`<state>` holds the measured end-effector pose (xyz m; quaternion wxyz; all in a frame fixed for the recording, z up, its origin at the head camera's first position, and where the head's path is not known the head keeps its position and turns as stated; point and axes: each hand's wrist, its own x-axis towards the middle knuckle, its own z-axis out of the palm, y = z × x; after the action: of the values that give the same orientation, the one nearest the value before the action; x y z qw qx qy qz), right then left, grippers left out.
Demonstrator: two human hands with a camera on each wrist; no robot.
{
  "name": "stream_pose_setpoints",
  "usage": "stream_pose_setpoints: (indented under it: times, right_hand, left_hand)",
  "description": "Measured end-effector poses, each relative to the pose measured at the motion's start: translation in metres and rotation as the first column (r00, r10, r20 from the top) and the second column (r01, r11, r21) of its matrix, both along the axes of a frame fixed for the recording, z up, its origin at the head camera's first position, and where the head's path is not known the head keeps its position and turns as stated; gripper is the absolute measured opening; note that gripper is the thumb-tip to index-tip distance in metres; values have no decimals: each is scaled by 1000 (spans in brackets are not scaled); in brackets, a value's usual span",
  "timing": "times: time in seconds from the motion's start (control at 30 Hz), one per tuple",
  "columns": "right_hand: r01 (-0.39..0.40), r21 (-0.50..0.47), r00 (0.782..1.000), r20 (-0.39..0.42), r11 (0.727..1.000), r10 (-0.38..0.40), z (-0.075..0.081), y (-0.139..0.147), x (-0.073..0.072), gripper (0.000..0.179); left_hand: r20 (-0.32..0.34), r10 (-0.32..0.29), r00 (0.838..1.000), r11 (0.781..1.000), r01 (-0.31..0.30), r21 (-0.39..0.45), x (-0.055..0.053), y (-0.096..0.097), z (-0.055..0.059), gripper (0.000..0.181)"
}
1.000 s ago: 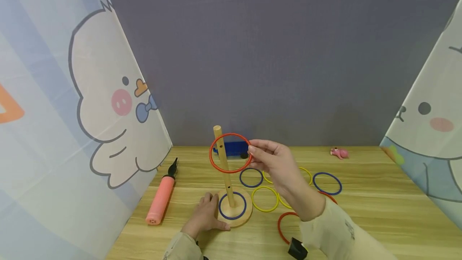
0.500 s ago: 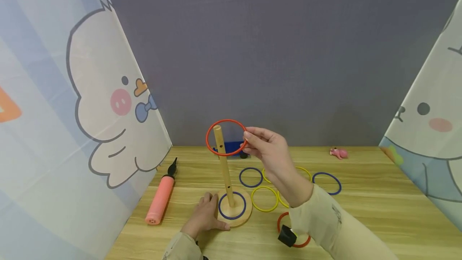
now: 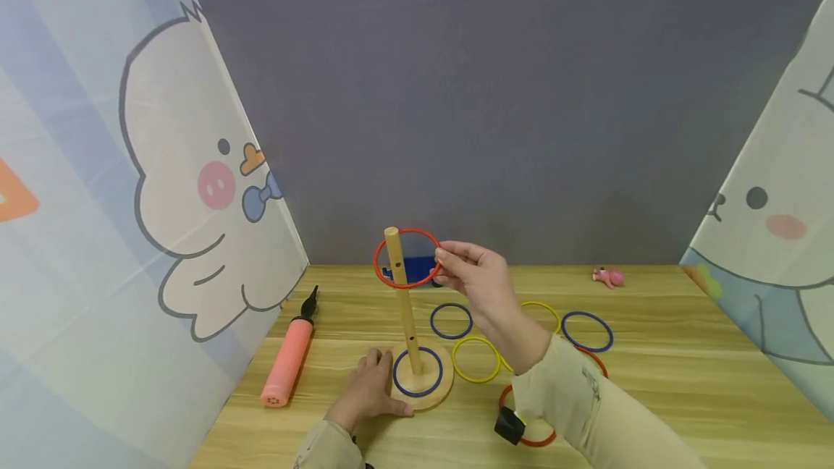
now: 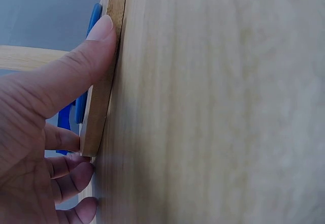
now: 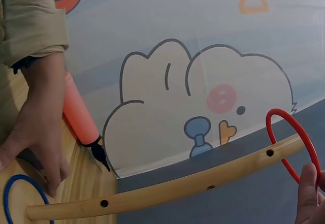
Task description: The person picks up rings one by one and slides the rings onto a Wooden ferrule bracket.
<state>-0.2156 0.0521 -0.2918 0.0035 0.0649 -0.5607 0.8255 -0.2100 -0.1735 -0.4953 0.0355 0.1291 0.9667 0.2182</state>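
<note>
My right hand pinches a red ring by its right side, up at the top of a wooden post. In the right wrist view the ring looks to be around the post's upper end, tilted. The post rises from a round wooden base. A blue ring lies on that base around the post's foot. At the base's left edge is my left hand. The left wrist view shows its thumb pressed on the base's edge and the other fingers curled, one touching the rim.
Several blue, yellow and red rings lie right of the stand, including a yellow ring and a blue ring. A pink hand pump lies left. Behind are a blue object and a small pink toy.
My right hand raised the red ring from in front of the post to its top, then lowered it slightly there. The left hand stayed at the base.
</note>
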Motion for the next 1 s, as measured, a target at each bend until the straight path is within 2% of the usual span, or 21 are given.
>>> stream_pose_setpoints:
  times: [0.37, 0.67, 1.0]
  right_hand:
    - [2, 25, 997, 77, 1000, -4, -34, 5, -3, 25]
    - [3, 51, 995, 103, 999, -8, -55, 10, -6, 26]
    - [19, 86, 983, 178, 996, -34, -86, 10, -12, 22]
  left_hand:
    - [6, 4, 1000, 1000, -4, 5, 1, -1, 0, 118]
    - [19, 8, 1000, 1000, -8, 11, 1, 1, 4, 117]
    - [21, -1, 1000, 1000, 1, 29, 1, 2, 5, 116]
